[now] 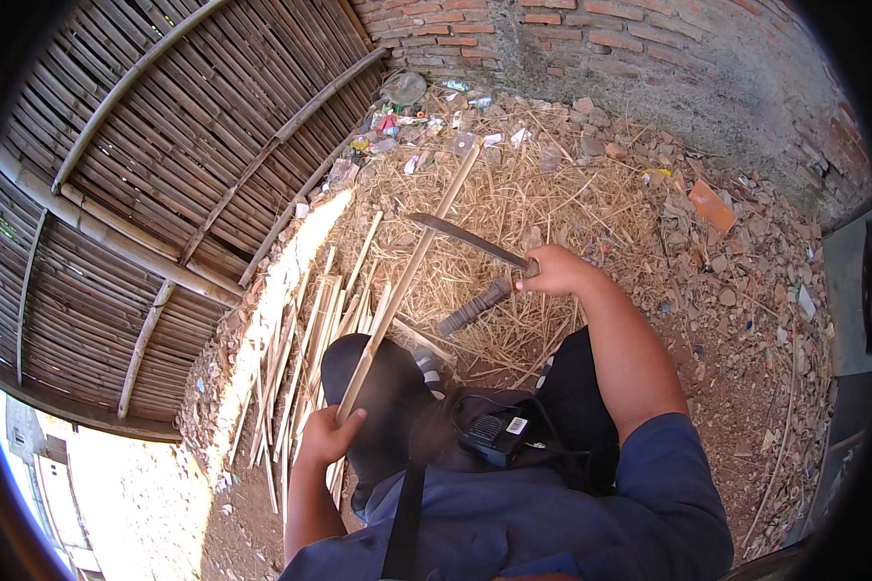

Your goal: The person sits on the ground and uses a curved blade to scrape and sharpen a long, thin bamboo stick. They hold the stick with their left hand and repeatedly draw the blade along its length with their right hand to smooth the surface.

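Observation:
A long pale bamboo strip (409, 274) slants up and away from me, its near end gripped in my left hand (327, 434) beside my left knee. My right hand (556, 271) is closed around the handle of a machete (475, 240). The dark blade points left, and its tip end crosses over the strip; whether it touches cannot be told. Below my right hand a dark, ridged wooden piece (475, 307) lies on the straw. More split bamboo strips (305, 339) lie loosely piled left of my left leg.
Straw-like shavings (533, 208) cover the ground ahead, with litter (397, 121) at the far left. A slatted bamboo wall (145, 126) stands left and a brick wall (639, 58) behind. Rubble (717, 320) and an orange tile piece (712, 206) lie right. A black device (499, 436) rests at my lap.

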`<state>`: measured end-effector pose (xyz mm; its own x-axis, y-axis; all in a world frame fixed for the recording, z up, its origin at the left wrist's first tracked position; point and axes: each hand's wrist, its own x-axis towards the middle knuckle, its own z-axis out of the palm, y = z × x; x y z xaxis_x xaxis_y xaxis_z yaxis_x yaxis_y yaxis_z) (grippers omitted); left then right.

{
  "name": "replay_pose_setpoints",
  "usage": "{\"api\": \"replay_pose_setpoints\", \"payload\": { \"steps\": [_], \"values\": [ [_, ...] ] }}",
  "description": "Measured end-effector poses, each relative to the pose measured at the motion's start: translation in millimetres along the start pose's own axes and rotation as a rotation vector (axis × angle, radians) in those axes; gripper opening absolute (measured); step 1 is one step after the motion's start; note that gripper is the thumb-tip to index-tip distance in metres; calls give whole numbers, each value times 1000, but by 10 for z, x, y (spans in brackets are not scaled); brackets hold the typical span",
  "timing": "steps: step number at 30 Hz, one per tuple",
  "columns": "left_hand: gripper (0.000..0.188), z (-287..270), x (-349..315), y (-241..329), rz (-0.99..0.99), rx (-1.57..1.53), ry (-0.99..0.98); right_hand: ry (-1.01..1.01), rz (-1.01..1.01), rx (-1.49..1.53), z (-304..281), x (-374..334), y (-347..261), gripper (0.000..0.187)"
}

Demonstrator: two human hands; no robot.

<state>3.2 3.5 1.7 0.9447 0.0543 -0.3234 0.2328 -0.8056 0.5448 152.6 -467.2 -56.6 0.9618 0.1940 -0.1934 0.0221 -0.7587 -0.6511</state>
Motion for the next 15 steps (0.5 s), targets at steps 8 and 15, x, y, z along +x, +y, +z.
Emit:
{"api": "replay_pose_setpoints", "payload": {
  "steps": [8,15],
  "values": [
    [49,17,33,-82,19,-65,-35,-82,-42,-30,119,65,-52,49],
    [46,16,24,-72,-4,-72,-23,-69,-17,-29,-7,-30,-46,52]
  ]
}}
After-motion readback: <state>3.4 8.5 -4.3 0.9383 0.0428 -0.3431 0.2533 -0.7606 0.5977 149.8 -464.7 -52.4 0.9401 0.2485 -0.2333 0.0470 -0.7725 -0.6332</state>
